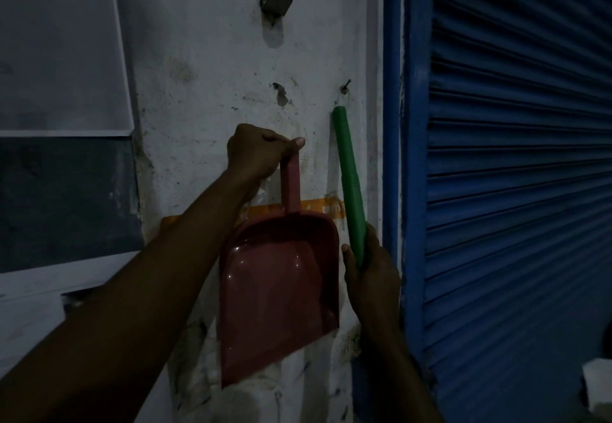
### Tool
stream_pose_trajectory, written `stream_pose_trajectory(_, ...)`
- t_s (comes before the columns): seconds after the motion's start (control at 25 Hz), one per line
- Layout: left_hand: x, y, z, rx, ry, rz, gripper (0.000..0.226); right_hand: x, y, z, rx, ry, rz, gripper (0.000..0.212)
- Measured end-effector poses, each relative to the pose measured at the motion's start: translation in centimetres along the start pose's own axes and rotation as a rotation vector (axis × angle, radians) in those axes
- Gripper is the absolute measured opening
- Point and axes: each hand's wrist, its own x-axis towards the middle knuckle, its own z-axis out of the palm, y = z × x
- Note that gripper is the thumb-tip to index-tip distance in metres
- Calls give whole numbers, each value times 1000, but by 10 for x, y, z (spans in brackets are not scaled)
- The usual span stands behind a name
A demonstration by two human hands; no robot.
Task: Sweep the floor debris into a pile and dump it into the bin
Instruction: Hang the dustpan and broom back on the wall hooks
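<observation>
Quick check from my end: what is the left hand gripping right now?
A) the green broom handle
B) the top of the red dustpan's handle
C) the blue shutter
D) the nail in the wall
B: the left hand is closed around the top of the handle of the red dustpan, which hangs flat against the white wall, while the right hand holds the green broom handle.

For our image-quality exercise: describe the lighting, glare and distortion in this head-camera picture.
Head view: dim and bluish overall; small glare spots on the red dustpan; the green broom handle casts a faint shadow on the white wall; wide-angle lens bows the blue shutter slats; forearms near the bottom edge look soft.
</observation>
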Motion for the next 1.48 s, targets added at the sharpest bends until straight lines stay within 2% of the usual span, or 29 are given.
stream_pose_trajectory(0.24,-7,1,4,7,-9,-4,30,-11,6,3,-19,-117,45,69)
stream_pose_trajectory(0.32,-8,0,4,8,-27,-10,31,-11,-5,1,-23,-70,34,70)
stream_pose_trajectory(0.44,-11,3,3,50,-81,-19,33,-2,-39,-13,146,43,-115,62)
stream_pose_trajectory(0.6,-19,14,3,104,-160,3,34,27,-93,-19,231,-75,-239,60)
stream_pose_trajectory(0.72,-25,23,6,135,-188,48,35,39,-113,-7,228,-77,-221,65)
stream_pose_trajectory(0.92,-30,29,-3,247,-199,159,33,41,-118,-7,274,35,-238,51)
stream_pose_trajectory(1.08,-28,35,-24,430,-256,271,25,31,-100,-16,290,-53,-242,52)
stream_pose_trajectory(1.16,-26,41,-33,450,-345,188,24,27,-89,-19,321,-105,-234,51)
stream_pose_trajectory(1.36,-17,45,-46,597,-600,-234,25,15,-76,-17,415,-184,-193,37)
stream_pose_trajectory(1.48,-20,37,-39,402,-594,-345,22,12,-73,-15,396,-164,-195,33)
